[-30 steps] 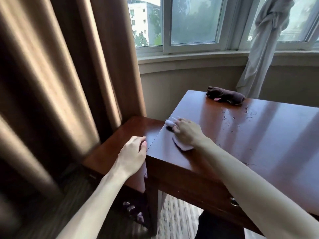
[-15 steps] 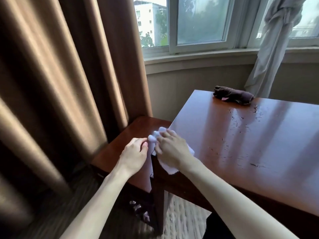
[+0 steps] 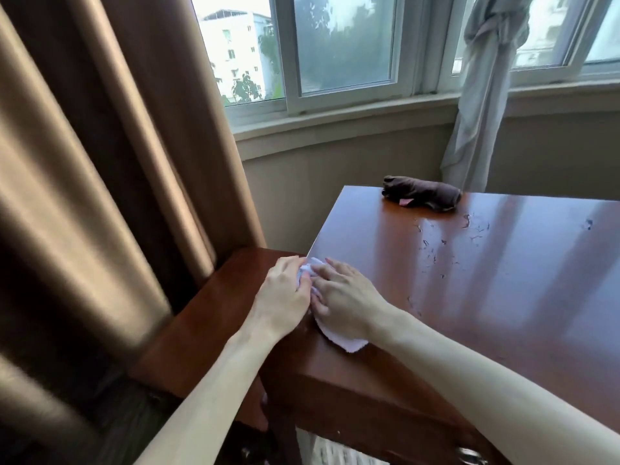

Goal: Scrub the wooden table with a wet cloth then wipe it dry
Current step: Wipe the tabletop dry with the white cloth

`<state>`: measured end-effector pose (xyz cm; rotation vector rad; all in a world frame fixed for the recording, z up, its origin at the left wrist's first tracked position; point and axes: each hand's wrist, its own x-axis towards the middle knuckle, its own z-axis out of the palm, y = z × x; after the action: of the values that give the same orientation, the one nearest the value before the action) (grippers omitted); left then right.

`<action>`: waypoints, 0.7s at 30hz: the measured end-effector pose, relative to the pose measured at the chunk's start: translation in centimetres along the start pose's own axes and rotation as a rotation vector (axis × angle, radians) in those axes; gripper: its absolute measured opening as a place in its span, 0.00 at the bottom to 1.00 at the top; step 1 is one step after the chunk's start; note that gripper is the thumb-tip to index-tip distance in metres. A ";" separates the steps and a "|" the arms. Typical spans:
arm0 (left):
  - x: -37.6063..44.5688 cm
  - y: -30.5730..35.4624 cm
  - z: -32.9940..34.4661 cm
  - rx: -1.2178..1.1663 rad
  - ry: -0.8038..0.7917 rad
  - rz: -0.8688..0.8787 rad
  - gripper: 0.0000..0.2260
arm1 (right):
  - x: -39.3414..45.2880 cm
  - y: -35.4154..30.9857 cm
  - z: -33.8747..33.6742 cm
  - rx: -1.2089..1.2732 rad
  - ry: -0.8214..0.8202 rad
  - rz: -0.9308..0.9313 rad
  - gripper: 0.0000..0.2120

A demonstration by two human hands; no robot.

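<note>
Both hands were together at the table's left edge, meeting on the white cloth (image 3: 339, 338). The right hand (image 3: 347, 297) lay flat on top of the cloth, fingers extended toward the edge, pressing it onto the table (image 3: 486, 297). The left hand (image 3: 285, 295) was alongside, its fingers curled onto the cloth's bunched end at the edge; thumb position could not be determined. The cloth sat on the tabletop near the front left corner, one end protruding behind the right wrist.

Water streaks (image 3: 449, 239) marked the surface farther back. A rolled dark towel (image 3: 421, 195) lay at the far edge, well apart from the hands. A lower side table (image 3: 208, 317) stood against the left edge, beneath the left forearm. Brown curtains (image 3: 100, 162) hung on the left; a tied pale curtain (image 3: 483, 88) hung before the window (image 3: 345, 45).
</note>
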<state>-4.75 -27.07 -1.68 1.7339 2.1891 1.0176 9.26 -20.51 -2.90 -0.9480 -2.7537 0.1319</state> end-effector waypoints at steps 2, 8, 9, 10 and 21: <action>2.9 1.0 1.5 0.040 -0.037 0.034 0.18 | 2.6 3.2 0.0 -0.029 0.044 0.065 0.24; 10.4 1.0 6.6 0.226 -0.125 0.045 0.23 | 11.3 13.8 -0.2 -0.011 0.035 0.268 0.20; 11.2 0.9 7.3 0.243 -0.154 0.024 0.23 | 12.7 15.3 -0.2 -0.015 0.030 0.299 0.20; 11.7 0.7 7.8 0.255 -0.176 0.008 0.24 | 14.2 16.8 0.1 -0.033 0.034 0.321 0.20; 12.0 0.7 8.5 0.253 -0.188 -0.033 0.25 | 19.9 21.6 -0.3 -0.066 -0.008 0.288 0.18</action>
<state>-3.48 -12.64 -4.36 1.8037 2.2944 0.5629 6.92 8.76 -2.41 -1.3606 -2.6263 0.0925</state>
